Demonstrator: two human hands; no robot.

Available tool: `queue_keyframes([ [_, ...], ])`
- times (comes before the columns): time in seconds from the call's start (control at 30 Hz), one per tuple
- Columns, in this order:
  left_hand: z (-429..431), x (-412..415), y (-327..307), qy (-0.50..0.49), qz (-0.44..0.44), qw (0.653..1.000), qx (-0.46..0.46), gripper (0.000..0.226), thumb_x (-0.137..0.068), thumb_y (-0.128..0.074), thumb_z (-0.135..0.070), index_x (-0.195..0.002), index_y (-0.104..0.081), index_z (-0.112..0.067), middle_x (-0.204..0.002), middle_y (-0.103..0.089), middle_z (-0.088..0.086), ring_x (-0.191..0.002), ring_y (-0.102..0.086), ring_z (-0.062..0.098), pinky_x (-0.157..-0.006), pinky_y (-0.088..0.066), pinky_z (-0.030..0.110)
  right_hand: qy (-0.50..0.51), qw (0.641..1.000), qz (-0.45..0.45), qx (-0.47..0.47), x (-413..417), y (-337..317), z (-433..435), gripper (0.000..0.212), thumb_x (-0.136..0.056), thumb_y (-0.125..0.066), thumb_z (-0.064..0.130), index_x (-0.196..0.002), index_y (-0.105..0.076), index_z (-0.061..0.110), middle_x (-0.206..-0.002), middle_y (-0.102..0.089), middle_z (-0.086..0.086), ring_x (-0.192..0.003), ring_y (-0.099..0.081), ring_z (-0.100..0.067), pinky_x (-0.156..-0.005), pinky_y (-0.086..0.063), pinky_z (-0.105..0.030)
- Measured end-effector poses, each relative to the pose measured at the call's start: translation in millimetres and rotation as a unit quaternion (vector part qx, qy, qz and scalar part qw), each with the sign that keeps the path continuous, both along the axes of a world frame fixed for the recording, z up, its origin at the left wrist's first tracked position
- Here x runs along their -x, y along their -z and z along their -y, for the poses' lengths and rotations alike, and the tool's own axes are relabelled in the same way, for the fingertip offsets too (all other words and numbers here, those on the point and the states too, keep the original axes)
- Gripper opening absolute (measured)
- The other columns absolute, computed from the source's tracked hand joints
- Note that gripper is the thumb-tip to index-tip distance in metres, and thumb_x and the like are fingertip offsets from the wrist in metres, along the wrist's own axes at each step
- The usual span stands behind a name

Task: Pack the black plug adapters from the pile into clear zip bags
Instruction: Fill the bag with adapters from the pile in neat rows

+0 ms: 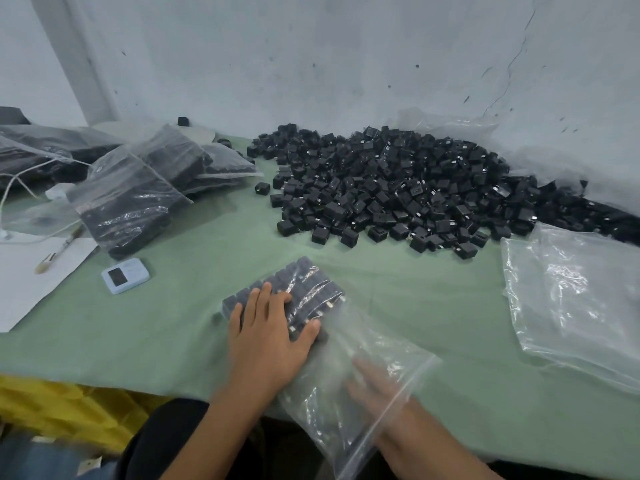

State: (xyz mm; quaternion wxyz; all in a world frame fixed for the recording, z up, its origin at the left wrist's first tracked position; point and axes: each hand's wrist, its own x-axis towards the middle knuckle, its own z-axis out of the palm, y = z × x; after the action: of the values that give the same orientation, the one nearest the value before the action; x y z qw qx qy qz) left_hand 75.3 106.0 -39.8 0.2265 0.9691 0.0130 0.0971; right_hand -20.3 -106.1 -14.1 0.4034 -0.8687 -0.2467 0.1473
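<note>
Now | your left hand (268, 337) lies flat, fingers spread, on the block of black plug adapters (304, 291) inside the clear plastic zip bag (329, 410), nearside of the loose pile (398, 188), likely squaring rows | right hand (377, 384) blurred behind plastic, grip cannot be told.

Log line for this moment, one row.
step: bagging | left hand flat on adapters in zip bag | right hand blurred behind plastic | pile unpacked

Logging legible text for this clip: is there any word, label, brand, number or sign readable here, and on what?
No text can be read in this view.
Small pale-blue device with a dark screen: display too blurred to read.
Pile of black plug adapters: any markings too small to read.
White paper sheet: no writing visible.
</note>
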Motion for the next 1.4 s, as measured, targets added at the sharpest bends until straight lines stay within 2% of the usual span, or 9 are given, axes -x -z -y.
queue_keyframes([
  [0.07, 2, 0, 2, -0.004, 0.006, 1.0, 0.002, 0.07, -0.086, -0.035, -0.076, -0.143, -0.034, -0.035, -0.167, -0.011, -0.003, -0.153, 0.001, 0.012, -0.12, 0.011, 0.035, -0.022, 0.999, -0.01, 0.038, 21, -29, 38, 0.03, -0.087, -0.073, 0.007, -0.112, -0.068, -0.009, -0.119, -0.066, -0.024, -0.114, -0.062, -0.029, -0.11, -0.036, -0.052],
  [0.1, 2, 0, 2, -0.006, 0.009, 1.0, 0.003, 0.071, -0.085, -0.034, -0.076, -0.143, -0.033, -0.036, -0.167, -0.01, -0.004, -0.153, 0.002, 0.011, -0.119, 0.012, 0.034, -0.049, 0.996, 0.013, 0.072, 26, -48, 51, 0.025, -0.083, -0.08, 0.025, -0.1, -0.076, 0.007, -0.102, -0.073, -0.011, -0.099, -0.067, -0.02, -0.078, -0.016, -0.032],
  [0.13, 2, 0, 3, -0.008, 0.011, 1.0, 0.004, 0.071, -0.085, -0.035, -0.076, -0.144, -0.033, -0.036, -0.167, -0.01, -0.004, -0.153, 0.002, 0.011, -0.118, 0.013, 0.033, -0.036, 0.992, 0.066, 0.102, 13, -68, 61, 0.028, -0.084, -0.076, 0.045, -0.099, -0.077, 0.021, -0.097, -0.074, 0.003, -0.093, -0.068, -0.011, -0.084, -0.044, -0.015],
  [0.23, 2, 0, 1, -0.015, 0.014, 1.0, 0.006, 0.073, -0.086, -0.037, -0.075, -0.148, -0.031, -0.036, -0.167, -0.009, -0.006, -0.153, 0.003, 0.01, -0.119, 0.013, 0.033, 0.11, 0.99, 0.09, -0.007, -55, -104, 68, 0.022, -0.093, -0.059, 0.053, -0.107, -0.071, 0.04, -0.099, -0.073, 0.012, -0.089, -0.068, -0.002, -0.079, -0.052, -0.015],
  [0.6, 4, 3, 1, -0.019, 0.023, 0.999, -0.021, 0.08, -0.079, -0.013, -0.08, -0.149, -0.021, -0.042, -0.166, 0.002, -0.012, -0.151, 0.013, 0.008, -0.112, 0.027, 0.027, 0.273, 0.925, 0.145, 0.222, -315, 11, -14, 0.031, -0.095, -0.06, 0.029, -0.121, -0.056, 0.011, -0.113, -0.061, -0.012, -0.106, -0.059, -0.033, -0.085, -0.047, -0.038],
  [0.8, 1, 4, -2, -0.013, 0.015, 1.0, -0.001, 0.077, -0.085, -0.024, -0.078, -0.15, -0.024, -0.037, -0.167, -0.003, -0.007, -0.152, 0.009, 0.009, -0.118, 0.017, 0.032, 0.278, 0.957, 0.069, -0.035, -243, -33, 23, 0.026, -0.092, -0.068, 0.031, -0.117, -0.059, 0.027, -0.106, -0.066, 0.001, -0.087, -0.064, -0.02, -0.078, -0.054, -0.037],
  [0.93, 3, 4, -3, -0.008, 0.007, 1.0, 0.007, 0.073, -0.088, -0.033, -0.075, -0.15, -0.027, -0.036, -0.167, -0.005, -0.005, -0.152, 0.006, 0.011, -0.121, 0.012, 0.035, 0.317, 0.915, 0.056, -0.244, -112, -72, 79, 0.026, -0.088, -0.072, 0.019, -0.111, -0.063, 0.025, -0.092, -0.067, -0.008, -0.071, -0.067, -0.024, -0.07, -0.061, -0.033],
  [1.2, 2, 1, -2, -0.003, 0.001, 1.0, -0.001, 0.073, -0.089, -0.032, -0.075, -0.15, -0.028, -0.035, -0.167, -0.009, -0.002, -0.153, 0.002, 0.015, -0.122, 0.008, 0.039, 0.315, 0.899, -0.157, -0.259, 69, -26, 75, 0.035, -0.072, -0.068, -0.004, -0.095, -0.081, 0.018, -0.107, -0.073, -0.016, -0.096, -0.072, -0.025, -0.085, -0.057, -0.028],
  [1.4, 2, 0, 0, 0.002, -0.005, 1.0, 0.003, 0.073, -0.089, -0.035, -0.074, -0.15, -0.03, -0.033, -0.167, -0.01, 0.0, -0.154, 0.0, 0.016, -0.122, 0.007, 0.041, 0.364, 0.779, -0.294, -0.418, 33, -5, 15, 0.028, -0.089, -0.055, -0.01, -0.111, -0.069, 0.0, -0.104, -0.072, -0.026, -0.086, -0.073, -0.039, -0.062, -0.061, -0.034],
])
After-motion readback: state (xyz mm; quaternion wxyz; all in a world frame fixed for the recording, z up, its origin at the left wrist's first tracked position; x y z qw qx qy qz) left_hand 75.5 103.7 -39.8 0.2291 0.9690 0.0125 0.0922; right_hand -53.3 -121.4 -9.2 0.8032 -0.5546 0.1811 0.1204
